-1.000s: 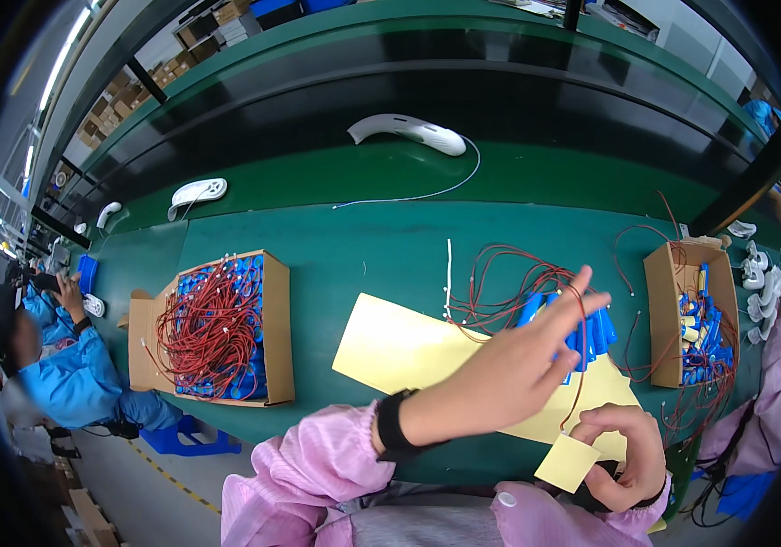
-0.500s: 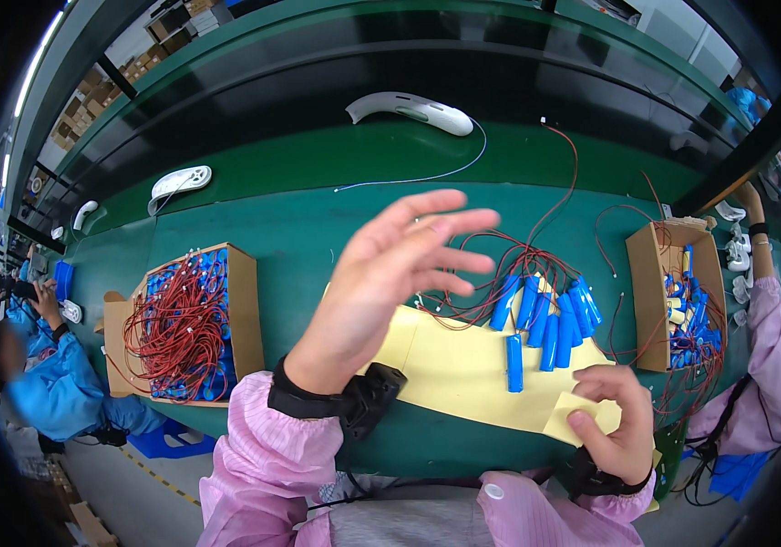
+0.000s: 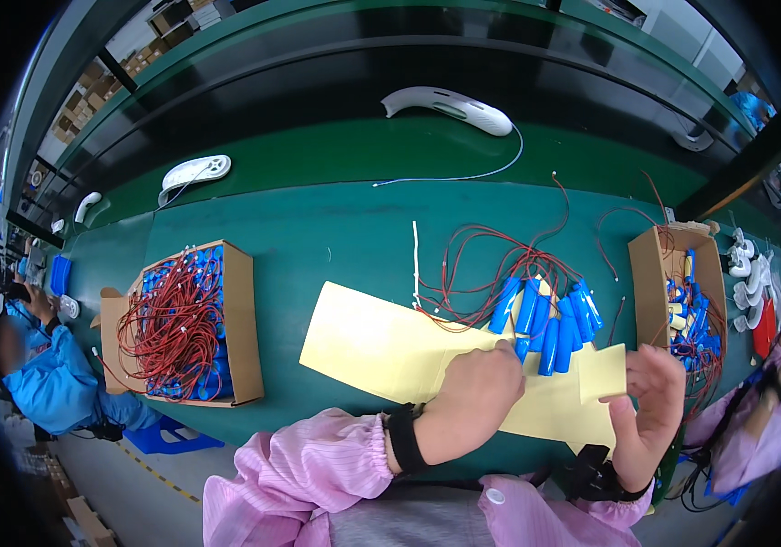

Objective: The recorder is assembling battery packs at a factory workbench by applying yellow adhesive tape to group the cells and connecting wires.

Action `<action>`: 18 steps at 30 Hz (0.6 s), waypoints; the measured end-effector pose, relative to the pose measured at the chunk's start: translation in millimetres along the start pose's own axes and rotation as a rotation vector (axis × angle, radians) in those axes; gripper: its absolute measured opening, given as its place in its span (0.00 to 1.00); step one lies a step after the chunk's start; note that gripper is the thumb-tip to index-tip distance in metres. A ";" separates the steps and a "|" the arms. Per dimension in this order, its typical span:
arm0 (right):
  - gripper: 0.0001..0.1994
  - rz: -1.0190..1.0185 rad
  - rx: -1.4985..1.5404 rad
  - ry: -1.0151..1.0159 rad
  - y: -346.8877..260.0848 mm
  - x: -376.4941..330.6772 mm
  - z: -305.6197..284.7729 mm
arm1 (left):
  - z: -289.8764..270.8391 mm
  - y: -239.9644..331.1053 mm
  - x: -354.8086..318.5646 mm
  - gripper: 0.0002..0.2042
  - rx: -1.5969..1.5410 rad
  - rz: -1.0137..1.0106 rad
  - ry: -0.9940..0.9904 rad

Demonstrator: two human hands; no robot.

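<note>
Right of the blue battery cells (image 3: 550,345), my right grip (image 3: 653,403) pinches a yellow square (image 3: 602,374) by one edge, likely keeping its face clear; nearside, my left grip (image 3: 471,397) curls, contents undeterminable.

Head-mounted fisheye, left one of a side-by-side pair, aimed down at the table (image 3: 336,223)
So basically you're seeing it from the wearer's own eyeline: facing out across the tabletop and tilted down, pink sleeves (image 3: 318,456) coming in at the bottom, left hand (image 3: 477,401) and right hand (image 3: 651,415) pretty close to the lens. It's super wide too, fits the floor (image 3: 149,501) lower left, the blue-jacketed co-worker (image 3: 67,383) at far left and the green rail (image 3: 354,27) up top, which bows hard inside that round black rim.
</note>
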State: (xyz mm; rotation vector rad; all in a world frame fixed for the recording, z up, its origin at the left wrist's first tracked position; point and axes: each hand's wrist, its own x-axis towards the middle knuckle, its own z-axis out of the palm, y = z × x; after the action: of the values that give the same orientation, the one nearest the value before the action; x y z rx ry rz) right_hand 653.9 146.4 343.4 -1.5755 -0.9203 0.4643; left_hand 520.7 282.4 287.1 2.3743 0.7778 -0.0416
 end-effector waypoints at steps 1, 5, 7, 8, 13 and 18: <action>0.24 -0.010 0.013 -0.004 0.6 0.6 -2.2 | -1.7 -3.5 -1.3 0.19 0.009 -0.013 -0.002; 0.24 -0.019 0.107 0.054 2.8 4.3 1.1 | -34.7 -18.4 -13.6 0.15 -0.073 0.024 -0.004; 0.24 -0.064 0.173 0.074 2.3 8.5 11.3 | -66.4 -24.9 -17.4 0.13 -0.406 0.013 -0.113; 0.25 -0.090 0.207 0.085 0.7 10.4 17.1 | -79.3 -29.8 -18.8 0.13 -0.569 0.009 -0.166; 0.25 -0.136 0.187 -0.164 8.1 15.5 49.9 | -75.9 -54.7 -22.8 0.20 -1.355 0.049 -0.208; 0.22 -0.160 0.120 -0.279 13.3 17.9 73.6 | -58.5 -63.1 -19.2 0.16 -1.484 0.009 -0.200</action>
State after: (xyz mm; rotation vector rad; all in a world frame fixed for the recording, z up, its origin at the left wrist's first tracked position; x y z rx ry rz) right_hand 614.7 207.2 317.4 -1.3372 -1.1979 0.6236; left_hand 461.4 345.7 302.7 0.9364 0.4074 0.2239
